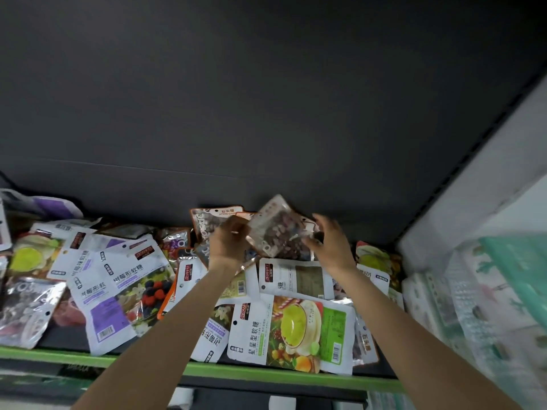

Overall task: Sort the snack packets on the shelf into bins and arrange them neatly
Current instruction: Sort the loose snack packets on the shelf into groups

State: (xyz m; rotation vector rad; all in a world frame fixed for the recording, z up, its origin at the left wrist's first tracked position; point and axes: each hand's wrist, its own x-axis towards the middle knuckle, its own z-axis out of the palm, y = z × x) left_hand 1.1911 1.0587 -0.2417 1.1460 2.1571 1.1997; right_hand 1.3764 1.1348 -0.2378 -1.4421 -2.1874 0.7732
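Observation:
Many snack packets lie jumbled on a dark shelf with a green front edge [225, 369]. My left hand [229, 241] pinches the left edge of a clear packet of dark brown candy [276, 229], which is lifted and tilted at the back of the shelf. My right hand [330, 242] holds the same packet at its right edge, fingers curled around it. Behind it stands a similar orange-trimmed packet [214, 218]. White packets with purple labels [118, 288] lie at the left. A white packet with a green bowl picture [291, 329] lies at the front.
The dark back wall [266, 99] rises right behind the packets. A white side panel [473, 187] closes the shelf on the right, with pale wrapped goods [488, 291] stacked beside it. Silvery packets [25, 309] lie at the far left. No bins are in view.

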